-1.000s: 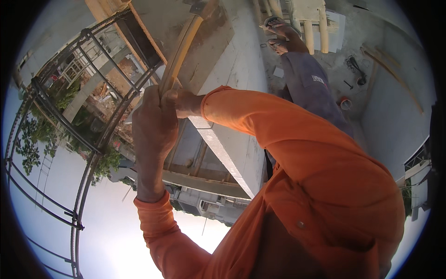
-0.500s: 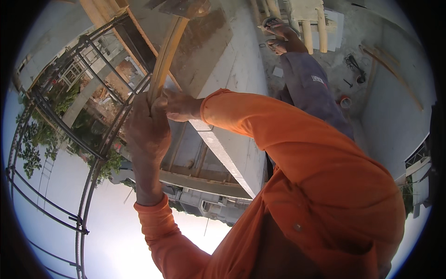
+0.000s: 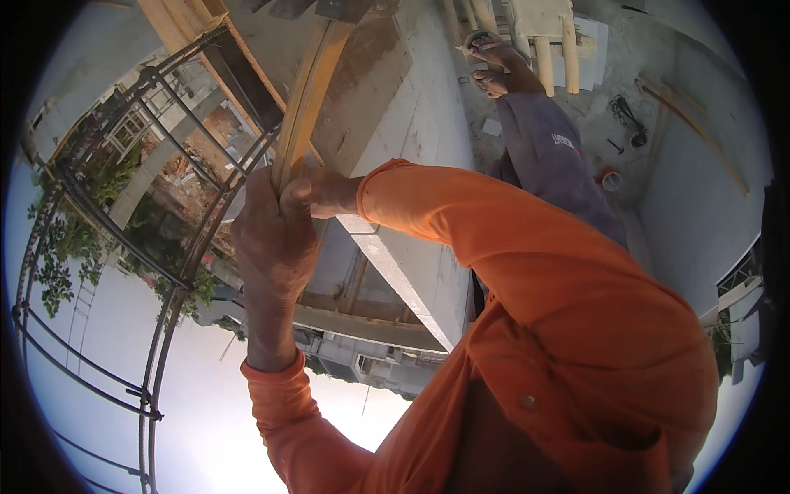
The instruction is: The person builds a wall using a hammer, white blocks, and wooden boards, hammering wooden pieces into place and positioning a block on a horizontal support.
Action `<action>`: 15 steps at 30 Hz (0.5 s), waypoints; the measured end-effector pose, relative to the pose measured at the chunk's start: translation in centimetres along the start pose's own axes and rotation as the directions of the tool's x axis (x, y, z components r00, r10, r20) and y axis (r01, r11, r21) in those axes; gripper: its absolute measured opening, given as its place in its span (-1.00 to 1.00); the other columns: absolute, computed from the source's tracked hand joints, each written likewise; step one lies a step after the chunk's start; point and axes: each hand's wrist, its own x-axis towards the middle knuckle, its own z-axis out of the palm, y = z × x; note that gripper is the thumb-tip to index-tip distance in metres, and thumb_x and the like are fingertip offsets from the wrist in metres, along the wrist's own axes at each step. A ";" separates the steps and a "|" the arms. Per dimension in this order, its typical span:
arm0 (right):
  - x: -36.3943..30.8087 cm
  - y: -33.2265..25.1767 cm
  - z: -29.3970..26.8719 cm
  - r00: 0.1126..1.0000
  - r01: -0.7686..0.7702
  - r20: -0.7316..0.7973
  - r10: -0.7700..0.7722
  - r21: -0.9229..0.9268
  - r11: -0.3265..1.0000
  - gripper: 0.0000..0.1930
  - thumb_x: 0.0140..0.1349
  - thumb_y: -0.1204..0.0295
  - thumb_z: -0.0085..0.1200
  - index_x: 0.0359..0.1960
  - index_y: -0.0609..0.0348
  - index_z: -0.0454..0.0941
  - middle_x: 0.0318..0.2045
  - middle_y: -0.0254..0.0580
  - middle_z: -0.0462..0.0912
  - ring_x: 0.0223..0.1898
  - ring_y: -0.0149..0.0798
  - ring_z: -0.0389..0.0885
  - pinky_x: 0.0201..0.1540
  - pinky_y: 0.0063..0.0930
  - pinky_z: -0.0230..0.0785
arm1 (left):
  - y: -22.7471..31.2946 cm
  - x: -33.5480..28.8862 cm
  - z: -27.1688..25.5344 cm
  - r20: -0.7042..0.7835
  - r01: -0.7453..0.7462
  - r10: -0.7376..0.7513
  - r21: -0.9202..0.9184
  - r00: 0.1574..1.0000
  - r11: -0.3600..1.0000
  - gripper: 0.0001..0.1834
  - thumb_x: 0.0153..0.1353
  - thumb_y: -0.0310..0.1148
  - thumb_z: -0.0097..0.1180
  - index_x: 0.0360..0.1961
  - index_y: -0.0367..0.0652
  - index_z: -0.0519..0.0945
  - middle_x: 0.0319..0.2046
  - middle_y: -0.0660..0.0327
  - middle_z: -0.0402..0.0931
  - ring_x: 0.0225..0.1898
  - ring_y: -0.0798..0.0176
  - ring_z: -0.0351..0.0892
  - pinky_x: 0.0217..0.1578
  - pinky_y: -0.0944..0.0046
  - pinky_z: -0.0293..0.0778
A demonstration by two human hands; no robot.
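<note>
Both hands close round the lower end of a wooden-handled tool [image 3: 309,90], whose handle rises to a dark metal head [image 3: 341,8] partly cut off by the top edge. My left hand [image 3: 276,230] wraps the handle's butt, fingers facing away. Against it, on the right side, my right hand [image 3: 321,193] presses with its thumb across the grip. The tool's head shows too little to name its exact kind. Below and right of the hands runs a pale block wall [image 3: 395,272], apart from the tool.
Dark metal bars [image 3: 185,247] form a frame at left, beside a wooden beam [image 3: 177,29]. My feet [image 3: 494,66] stand on the concrete floor at the upper right, near wooden poles [image 3: 543,62]. A small orange-rimmed container [image 3: 611,179] and a long plank [image 3: 699,132] lie farther right.
Both hands have shifted slightly right and down, still gripping the handle. The tool's handle stands straighter, and its head sits a little higher in the picture.
</note>
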 end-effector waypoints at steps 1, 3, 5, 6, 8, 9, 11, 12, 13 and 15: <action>-0.1 -0.2 -0.6 0.991 -0.120 -0.025 0.134 0.299 0.947 -0.82 0.06 0.32 0.03 -0.66 -0.16 0.63 -0.18 -0.60 0.48 -0.10 -0.42 0.40 0.05 -0.32 0.11 | -0.4 -0.8 0.5 -0.095 -0.051 0.044 -0.078 0.994 0.996 -0.67 0.29 -0.11 -0.08 -0.24 -0.20 0.39 -0.52 -0.10 0.54 -0.43 -0.22 0.57 -0.42 -0.07 0.50; 0.7 0.7 -1.6 0.988 -0.146 0.112 0.102 0.517 0.844 -0.93 0.05 0.33 0.05 -0.49 -0.12 0.59 -0.19 -0.54 0.46 -0.06 -0.39 0.38 0.02 -0.33 0.16 | -2.2 -2.1 1.4 -0.018 0.001 -0.001 0.020 1.000 1.000 -0.64 0.29 -0.07 -0.11 -0.26 -0.20 0.39 -0.52 -0.13 0.54 -0.42 -0.23 0.57 -0.41 -0.10 0.49; 1.3 0.1 -2.6 0.971 -0.118 0.237 -0.039 0.611 0.783 -0.80 0.04 0.36 0.08 -0.25 -0.06 0.51 -0.15 -0.43 0.45 0.03 -0.34 0.33 0.00 -0.35 0.25 | -4.3 -3.9 2.1 0.237 0.184 -0.288 0.382 0.928 0.906 -0.59 0.30 -0.01 -0.16 -0.32 -0.20 0.37 -0.52 -0.16 0.53 -0.39 -0.25 0.57 -0.40 -0.14 0.48; 1.5 0.4 -1.8 0.954 -0.220 0.298 0.017 0.665 0.714 -0.80 0.05 0.35 0.07 -0.24 -0.06 0.52 -0.17 -0.46 0.47 -0.01 -0.35 0.36 0.00 -0.35 0.21 | -4.1 -2.8 2.1 0.266 0.149 -0.282 0.430 0.922 0.891 -0.60 0.30 -0.03 -0.16 -0.32 -0.20 0.37 -0.51 -0.16 0.53 -0.39 -0.25 0.57 -0.40 -0.13 0.48; 1.8 1.1 0.0 0.914 -0.380 0.392 0.101 0.746 0.546 -0.80 0.07 0.33 0.03 -0.23 -0.08 0.53 -0.21 -0.51 0.49 -0.10 -0.36 0.41 -0.01 -0.35 0.12 | -3.2 -0.4 2.1 0.317 0.082 -0.282 0.520 0.906 0.850 -0.63 0.31 -0.05 -0.16 -0.32 -0.20 0.36 -0.50 -0.15 0.54 -0.38 -0.25 0.57 -0.41 -0.12 0.49; 1.1 1.9 -0.8 0.928 -0.313 0.371 0.041 0.712 0.629 -0.81 0.09 0.33 0.03 -0.24 -0.07 0.54 -0.22 -0.50 0.50 -0.10 -0.37 0.42 0.00 -0.35 0.12 | -3.6 0.0 2.3 0.324 0.082 -0.270 0.493 0.907 0.866 -0.65 0.32 -0.09 -0.17 -0.32 -0.20 0.37 -0.49 -0.15 0.54 -0.38 -0.24 0.57 -0.41 -0.13 0.48; 1.8 3.5 -3.7 0.944 -0.187 0.327 -0.038 0.627 0.756 -0.83 0.11 0.32 0.02 -0.25 -0.06 0.54 -0.24 -0.49 0.52 -0.10 -0.38 0.43 0.00 -0.35 0.12 | -2.0 0.1 0.8 0.213 0.112 -0.200 0.364 0.956 0.925 -0.68 0.30 -0.11 -0.12 -0.30 -0.18 0.38 -0.53 -0.10 0.55 -0.44 -0.22 0.57 -0.44 -0.10 0.48; 1.6 4.2 -4.8 0.944 -0.118 0.317 -0.087 0.574 0.810 -0.83 0.12 0.32 0.02 -0.25 -0.06 0.55 -0.25 -0.48 0.53 -0.10 -0.38 0.43 0.00 -0.35 0.12 | -1.6 0.1 0.8 0.154 0.119 -0.168 0.285 0.974 0.951 -0.70 0.29 -0.12 -0.10 -0.29 -0.17 0.39 -0.55 -0.08 0.55 -0.47 -0.21 0.57 -0.46 -0.08 0.49; 1.4 4.4 -5.2 0.942 -0.050 0.310 -0.132 0.515 0.855 -0.84 0.14 0.31 0.02 -0.26 -0.05 0.55 -0.25 -0.48 0.53 -0.09 -0.39 0.44 0.00 -0.35 0.12 | -1.7 -0.1 1.2 0.073 0.059 -0.072 0.167 0.995 0.984 -0.70 0.28 -0.12 -0.09 -0.28 -0.16 0.40 -0.55 -0.07 0.55 -0.48 -0.20 0.57 -0.47 -0.07 0.49; 0.3 2.3 -3.0 0.962 -0.222 0.264 0.070 0.607 0.763 -0.85 0.16 0.31 0.01 -0.25 -0.06 0.55 -0.25 -0.49 0.53 -0.09 -0.41 0.43 0.02 -0.36 0.12 | -1.2 -0.6 1.5 -0.115 -0.101 0.098 -0.025 0.989 0.995 -0.71 0.27 -0.12 -0.07 -0.25 -0.15 0.40 -0.56 -0.04 0.55 -0.50 -0.16 0.58 -0.49 -0.05 0.49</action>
